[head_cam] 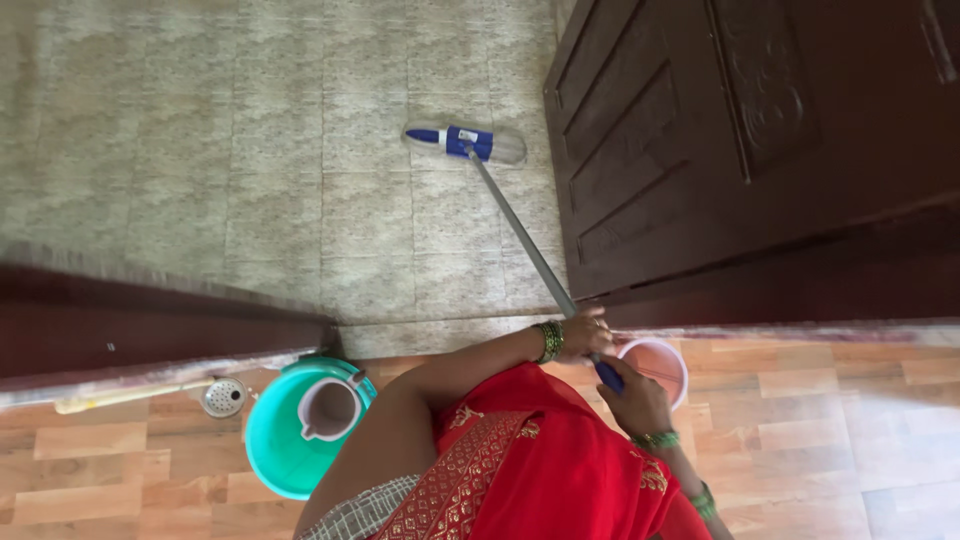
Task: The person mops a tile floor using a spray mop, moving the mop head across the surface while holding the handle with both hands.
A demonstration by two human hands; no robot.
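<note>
Mopping is judged to be mid-stroke. The flat mop with blue fitting and pale pad lies on the grey patterned tile floor, just beside the dark brown wooden door. Its long grey metal handle slants back to the person. The left hand is wrapped around the shaft; the right hand clenches the blue grip end below it. A teal plastic bucket holding a pale mug stands on the wood-pattern floor at the left (a small pinkish bucket sits behind the hands). The next stroke appears to call for steady two-handed control, keeping the pad flat and off the door.
</note>
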